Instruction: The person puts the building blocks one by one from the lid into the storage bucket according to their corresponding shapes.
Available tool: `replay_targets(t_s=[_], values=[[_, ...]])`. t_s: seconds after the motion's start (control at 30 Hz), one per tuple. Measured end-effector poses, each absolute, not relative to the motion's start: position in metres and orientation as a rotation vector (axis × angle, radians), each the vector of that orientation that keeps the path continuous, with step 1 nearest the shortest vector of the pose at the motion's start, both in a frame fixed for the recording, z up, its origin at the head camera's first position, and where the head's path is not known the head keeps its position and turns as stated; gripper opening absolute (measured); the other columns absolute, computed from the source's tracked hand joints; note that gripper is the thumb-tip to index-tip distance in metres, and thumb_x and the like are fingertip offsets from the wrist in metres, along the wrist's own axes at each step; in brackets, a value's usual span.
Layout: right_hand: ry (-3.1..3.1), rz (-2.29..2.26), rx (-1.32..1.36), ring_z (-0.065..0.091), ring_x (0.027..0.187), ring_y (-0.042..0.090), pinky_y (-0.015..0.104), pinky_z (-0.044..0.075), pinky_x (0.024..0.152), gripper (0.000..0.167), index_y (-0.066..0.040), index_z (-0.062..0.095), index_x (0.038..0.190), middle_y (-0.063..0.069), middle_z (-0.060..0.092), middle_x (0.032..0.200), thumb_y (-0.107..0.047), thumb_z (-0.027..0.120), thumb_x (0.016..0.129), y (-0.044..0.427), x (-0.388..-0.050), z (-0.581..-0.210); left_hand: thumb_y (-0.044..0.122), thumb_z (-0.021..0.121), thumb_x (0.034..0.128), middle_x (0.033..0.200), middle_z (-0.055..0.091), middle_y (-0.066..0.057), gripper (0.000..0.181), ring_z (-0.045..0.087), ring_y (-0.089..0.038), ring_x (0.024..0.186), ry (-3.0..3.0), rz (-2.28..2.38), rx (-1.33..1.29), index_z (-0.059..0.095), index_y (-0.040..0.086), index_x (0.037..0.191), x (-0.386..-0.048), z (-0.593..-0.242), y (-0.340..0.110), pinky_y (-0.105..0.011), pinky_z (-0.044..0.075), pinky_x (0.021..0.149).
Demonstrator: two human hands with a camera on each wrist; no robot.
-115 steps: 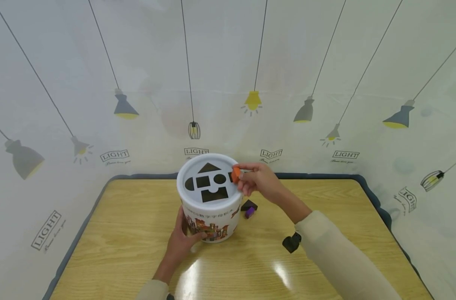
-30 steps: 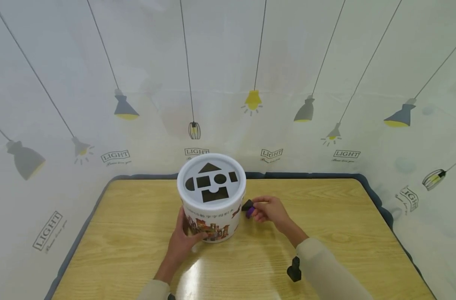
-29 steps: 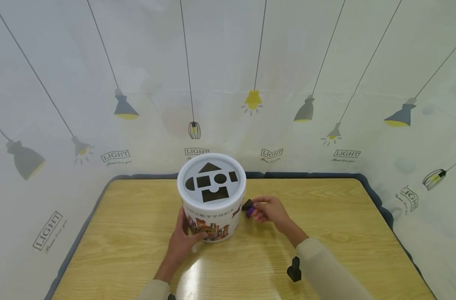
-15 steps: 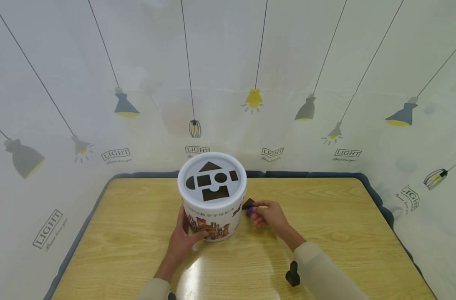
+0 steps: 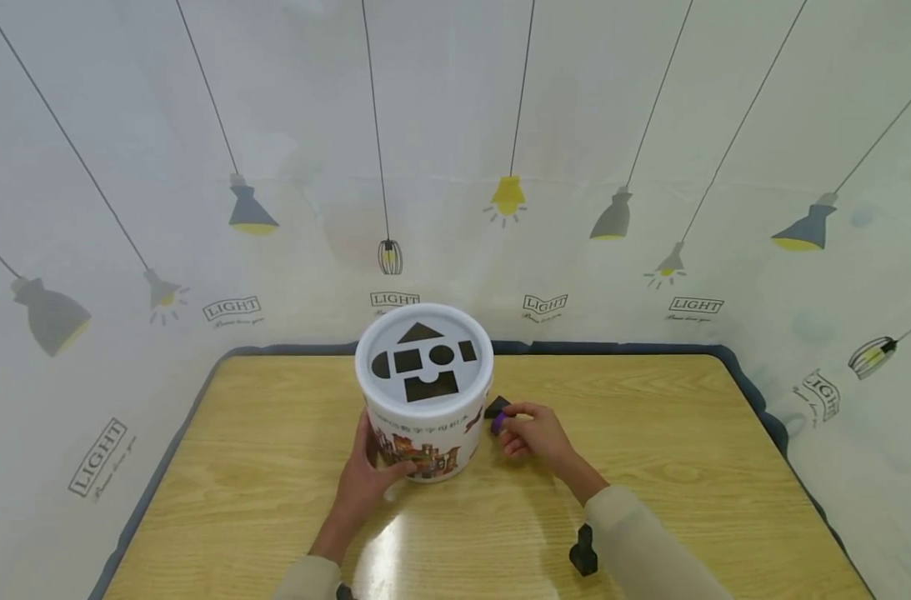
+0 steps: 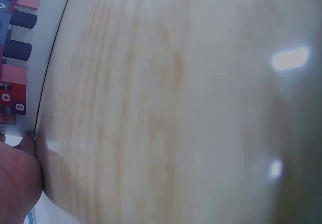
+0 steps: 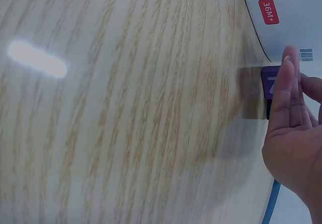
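Note:
A white bucket with a printed picture stands upright on the table, its lid cut with several shaped holes. My left hand grips its lower left side, the thumb across the front; only part of this hand shows in the left wrist view. Right of the bucket lie a purple block and a black block, close together. My right hand pinches the purple block between thumb and forefinger, low at the table. The right wrist view shows the purple block partly hidden behind the fingers.
The wooden table has a dark blue padded edge along the back and sides. Behind it hangs a pale wall sheet printed with lamps. A black wrist camera sits beneath the right sleeve.
The orange block earlier in my right hand at the lid's right hole is out of sight. My right hand has come down to the purple block. The left hand has stayed on the bucket.

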State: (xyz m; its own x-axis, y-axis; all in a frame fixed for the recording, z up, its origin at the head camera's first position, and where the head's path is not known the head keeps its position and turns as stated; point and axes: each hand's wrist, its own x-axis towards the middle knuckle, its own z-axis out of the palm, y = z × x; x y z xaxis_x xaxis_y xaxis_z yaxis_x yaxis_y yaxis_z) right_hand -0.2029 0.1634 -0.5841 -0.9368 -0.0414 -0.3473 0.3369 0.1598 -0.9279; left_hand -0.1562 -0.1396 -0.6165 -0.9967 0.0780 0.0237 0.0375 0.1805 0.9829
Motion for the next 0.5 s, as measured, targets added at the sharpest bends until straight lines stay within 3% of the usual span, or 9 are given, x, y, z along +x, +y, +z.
replay_targets(t_s=[0.27,0.5], values=[[2.149,-1.797,0.259,0.067,0.057,0.021,0.036,0.062,0.055,0.039,0.002,0.055,0.129,0.016,0.070,0.078,-0.007,0.063,0.092,0.1574,-0.2014,-0.5830,0.037,0.086,0.0707,0.157,0.025,0.012,0.113,0.024,-0.018,0.146,2.398,1.978,0.099,0.008,0.052,0.151,-0.1549,-0.6164,-0.1393,-0.037,0.022,0.122],[2.126,-1.731,0.189,0.068,0.059,0.023,0.036,0.062,0.055,0.045,-0.001,0.048,0.139,0.017,0.070,0.078,-0.007,0.054,0.095,0.1549,-0.2010,-0.5867,0.037,0.086,0.0706,0.157,0.024,0.014,0.115,0.024,-0.017,0.146,2.399,1.983,0.107,0.006,0.052,0.151,-0.1541,-0.6142,-0.1391,-0.038,0.022,0.122]])
